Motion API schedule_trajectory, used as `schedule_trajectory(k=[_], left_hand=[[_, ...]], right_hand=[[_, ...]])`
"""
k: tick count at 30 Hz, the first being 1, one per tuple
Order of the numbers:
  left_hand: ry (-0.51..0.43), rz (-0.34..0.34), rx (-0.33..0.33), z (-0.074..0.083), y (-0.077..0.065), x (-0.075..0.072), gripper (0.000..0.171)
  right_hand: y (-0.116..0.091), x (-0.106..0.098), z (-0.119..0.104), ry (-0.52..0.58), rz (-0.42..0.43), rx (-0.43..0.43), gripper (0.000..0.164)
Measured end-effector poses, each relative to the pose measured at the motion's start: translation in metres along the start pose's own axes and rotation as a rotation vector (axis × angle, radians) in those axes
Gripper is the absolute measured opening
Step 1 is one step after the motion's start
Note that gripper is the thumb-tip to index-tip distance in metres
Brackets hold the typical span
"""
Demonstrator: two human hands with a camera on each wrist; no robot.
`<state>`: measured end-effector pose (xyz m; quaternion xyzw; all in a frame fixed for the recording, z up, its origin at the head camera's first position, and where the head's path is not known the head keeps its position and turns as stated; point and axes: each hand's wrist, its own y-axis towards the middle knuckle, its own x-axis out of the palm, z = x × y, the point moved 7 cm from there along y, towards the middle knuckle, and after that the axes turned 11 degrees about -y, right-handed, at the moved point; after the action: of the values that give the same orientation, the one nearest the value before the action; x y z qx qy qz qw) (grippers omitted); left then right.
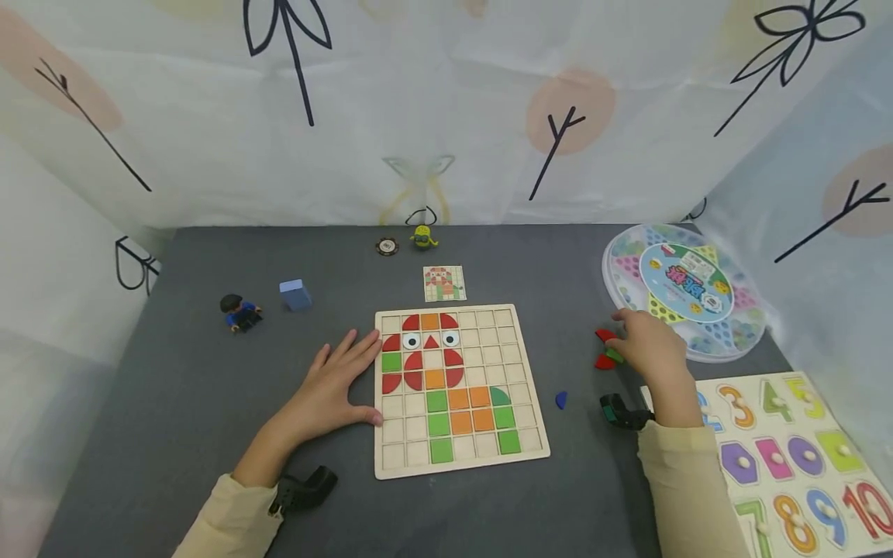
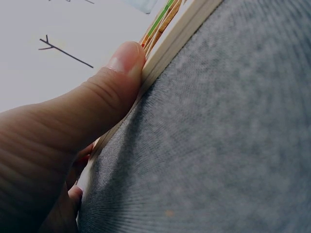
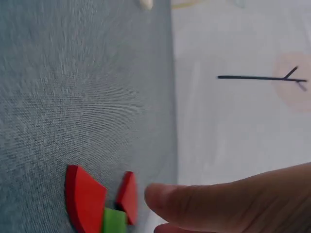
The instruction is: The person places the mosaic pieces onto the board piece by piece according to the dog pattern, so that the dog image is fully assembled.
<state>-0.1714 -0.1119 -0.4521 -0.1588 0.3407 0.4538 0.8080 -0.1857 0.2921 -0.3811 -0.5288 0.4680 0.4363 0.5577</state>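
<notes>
A wooden grid board [image 1: 533, 434] lies in the middle of the table, with red, orange and green pieces and two eye tiles set in its cells. My left hand [image 1: 324, 399] rests with spread fingers against the board's left edge; in the left wrist view the thumb [image 2: 109, 90] presses its side. On the right, my right hand [image 1: 649, 349] hovers by a small group of loose pieces. These are a red quarter-round piece [image 3: 85, 196], another red piece [image 3: 128, 196] and a green piece [image 3: 114, 221]. The right thumb is beside them; its other fingers are mostly hidden.
A blue piece [image 1: 561, 400] lies right of the board, a picture card [image 1: 453, 291] behind it. Farther back are a round token [image 1: 387, 246] and yellow figure [image 1: 422, 237]. Left: toy figure [image 1: 240, 313], blue block [image 1: 295, 294]. Right: round game box [image 1: 746, 329], number puzzle [image 1: 756, 492].
</notes>
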Motion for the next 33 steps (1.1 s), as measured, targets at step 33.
schedule_trajectory(k=[33], left_hand=[[0.017,-0.003,-0.022,-0.002,-0.001,0.002,0.109]], right_hand=[[0.026,0.021,-0.053,-0.007,0.036,-0.146,0.038]])
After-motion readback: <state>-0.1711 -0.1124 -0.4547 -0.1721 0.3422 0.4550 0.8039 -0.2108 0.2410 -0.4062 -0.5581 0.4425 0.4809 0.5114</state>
